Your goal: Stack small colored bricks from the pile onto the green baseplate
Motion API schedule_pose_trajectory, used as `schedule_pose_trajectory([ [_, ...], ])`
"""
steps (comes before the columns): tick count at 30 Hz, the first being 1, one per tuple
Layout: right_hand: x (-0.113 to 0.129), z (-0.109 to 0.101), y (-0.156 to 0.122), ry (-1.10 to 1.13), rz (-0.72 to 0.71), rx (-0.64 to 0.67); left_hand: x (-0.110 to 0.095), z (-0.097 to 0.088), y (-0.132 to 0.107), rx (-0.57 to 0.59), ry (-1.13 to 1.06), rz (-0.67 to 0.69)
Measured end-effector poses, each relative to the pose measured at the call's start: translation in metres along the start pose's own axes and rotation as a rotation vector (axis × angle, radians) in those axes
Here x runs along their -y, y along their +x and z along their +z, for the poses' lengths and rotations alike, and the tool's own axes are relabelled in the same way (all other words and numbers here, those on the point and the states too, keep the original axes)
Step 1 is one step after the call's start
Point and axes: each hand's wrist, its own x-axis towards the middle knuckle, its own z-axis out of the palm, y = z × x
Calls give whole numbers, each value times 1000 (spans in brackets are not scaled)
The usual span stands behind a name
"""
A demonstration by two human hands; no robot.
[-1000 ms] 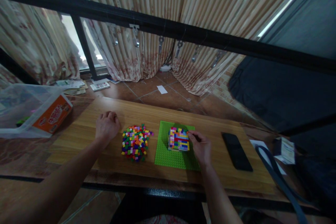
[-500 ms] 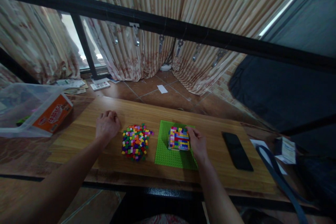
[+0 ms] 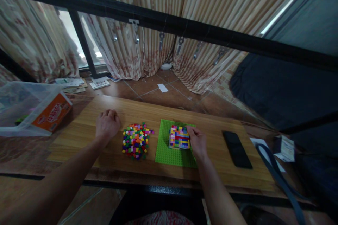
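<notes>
A block of multicoloured toy bricks stands on a green studded baseplate. My right hand is at the block's right side, thumb and fingers pinched together at its far right corner. Whatever lies between those fingertips is too small or hidden to make out. To the left of the baseplate is a heap of loose small bricks in many colours. My left hand rests on the wooden board left of that heap, its fingers curled in and apart from the bricks.
A black phone lies on the wooden board to the right. A clear plastic bin with an orange label stands at the left. A dark bar with hanging hooks crosses above. A grey strap hangs at right.
The whole view has shifted very slightly. My right hand stays at the block's far right corner, and my left hand has kept its place.
</notes>
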Motion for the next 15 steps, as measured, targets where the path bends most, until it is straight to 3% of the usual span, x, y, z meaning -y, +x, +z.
schedule_pose_trajectory([
  [10, -3, -7, 0, 26, 24, 77, -2, -5, 0, -6, 31, 27],
  [15, -7, -10, 0, 79, 45, 34, -3, -6, -1, -4, 19, 24],
])
